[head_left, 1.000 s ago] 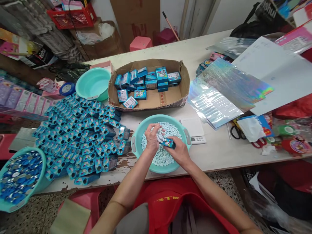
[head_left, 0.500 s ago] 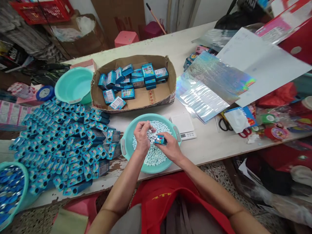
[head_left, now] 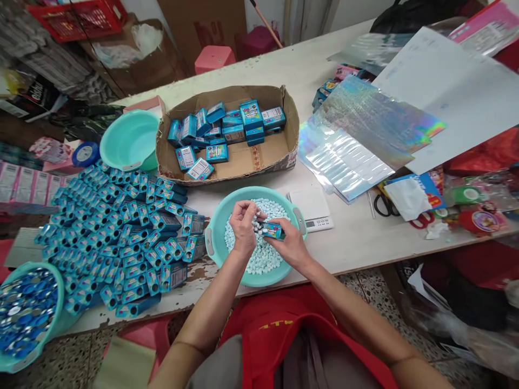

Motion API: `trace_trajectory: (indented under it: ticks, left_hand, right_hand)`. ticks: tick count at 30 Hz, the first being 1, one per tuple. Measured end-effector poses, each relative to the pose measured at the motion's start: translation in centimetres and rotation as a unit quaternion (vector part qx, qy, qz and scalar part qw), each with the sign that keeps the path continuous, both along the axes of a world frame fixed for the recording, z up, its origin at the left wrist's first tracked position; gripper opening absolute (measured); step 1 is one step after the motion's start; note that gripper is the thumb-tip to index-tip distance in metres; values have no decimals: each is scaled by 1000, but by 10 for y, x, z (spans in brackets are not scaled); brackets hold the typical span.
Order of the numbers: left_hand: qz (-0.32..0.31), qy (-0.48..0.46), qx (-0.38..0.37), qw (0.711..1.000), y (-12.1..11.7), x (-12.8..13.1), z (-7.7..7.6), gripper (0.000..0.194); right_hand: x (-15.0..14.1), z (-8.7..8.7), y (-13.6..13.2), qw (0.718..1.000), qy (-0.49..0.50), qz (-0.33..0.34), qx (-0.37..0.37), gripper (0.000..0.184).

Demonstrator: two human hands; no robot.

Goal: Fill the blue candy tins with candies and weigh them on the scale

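In the middle of the head view stands a turquoise basin (head_left: 219, 208) full of pale blue candies (head_left: 259, 261). Above it, my right hand (head_left: 291, 244) grips a small blue candy tin (head_left: 273, 230), tilted with its open end toward my other hand. My left hand (head_left: 244, 226) is closed in a pinch right beside that end, with some candies at its fingertips. A few candies show at the mouth of the tin. To the left, many similar blue tins (head_left: 133, 243) stand packed together on the table, round holes showing in their ends.
A cardboard box (head_left: 275, 156) with several blue tins lies behind the basin. A white scale (head_left: 320, 223) is to its right, near holographic sheets (head_left: 352, 162) and scissors (head_left: 385, 206). A second turquoise basin (head_left: 130, 140) stands at left; a tub (head_left: 60, 294) of shiny blue lids is front left.
The view has shifted slightly, so most things appear further right. The tin in my right hand is turned a little and shows more of its label. My left hand stays pinched beside it.
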State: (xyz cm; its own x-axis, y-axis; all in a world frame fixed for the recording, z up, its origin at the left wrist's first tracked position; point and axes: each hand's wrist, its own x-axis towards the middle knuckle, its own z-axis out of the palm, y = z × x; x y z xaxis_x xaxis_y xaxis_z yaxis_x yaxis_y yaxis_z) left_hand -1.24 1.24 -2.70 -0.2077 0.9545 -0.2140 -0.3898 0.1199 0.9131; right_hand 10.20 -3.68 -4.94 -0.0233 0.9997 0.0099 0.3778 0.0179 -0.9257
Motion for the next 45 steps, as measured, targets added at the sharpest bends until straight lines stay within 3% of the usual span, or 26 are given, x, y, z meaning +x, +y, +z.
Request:
trace_trajectory:
  ticks: [8,11,13,15,17,20,22,23,25,27,30,31,33,35,38,45]
  left_hand:
    - [-55,-9,11,998,-2,-2,1,18]
    - [-40,63,-3,997,11,-19,-16,21]
    - [-69,207,-18,976,19,-29,-37,23]
    - [-146,400,-22,904,20,-32,-60,20]
    - [-232,564,-14,793,10,-28,-78,25]
    - [-341,675,4,654,-14,-18,-89,38]
    - [-399,684,8,611,-27,-18,-91,38]
    - [-411,678,-3,609,-30,-21,-90,36]
    - [-397,649,-48,647,-31,-29,-89,28]
    - [-345,572,-103,737,-28,-38,-84,17]
    - [-229,344,-174,894,-24,-44,-63,16]
    - [-190,254,-180,931,-24,-42,-54,18]
    - [-122,93,-149,977,-25,-35,-33,21]
    - [-66,-13,-90,994,-25,-26,-15,21]
    - [4,-60,-44,997,-22,-15,0,20]
    - [33,-36,-65,997,-11,-9,0,23]
  right_hand:
    - [-2,-7,1,999,40,-11,-31,31]
    - [4,-2,-4,997,60,-24,-30,30]
    - [10,2,-8,996,77,-33,-24,32]
    - [15,5,-11,996,84,-42,-12,34]
    - [18,3,-10,996,72,-53,2,34]
    - [20,-3,-5,997,46,-66,18,33]
    - [20,-9,-1,997,27,-71,18,32]
    - [20,-11,0,997,18,-69,16,31]
    - [20,-15,1,998,2,-60,13,30]
    - [20,-18,-1,999,-8,-52,12,30]
    - [18,-20,-6,999,-23,-44,7,27]
    - [16,-21,-7,999,-29,-36,7,25]
    - [10,-20,-10,999,-39,-13,8,22]
    - [3,-17,-12,999,-46,10,10,22]
    - [-4,-9,-13,999,-45,24,20,25]
    - [-2,0,-10,999,-26,13,16,25]
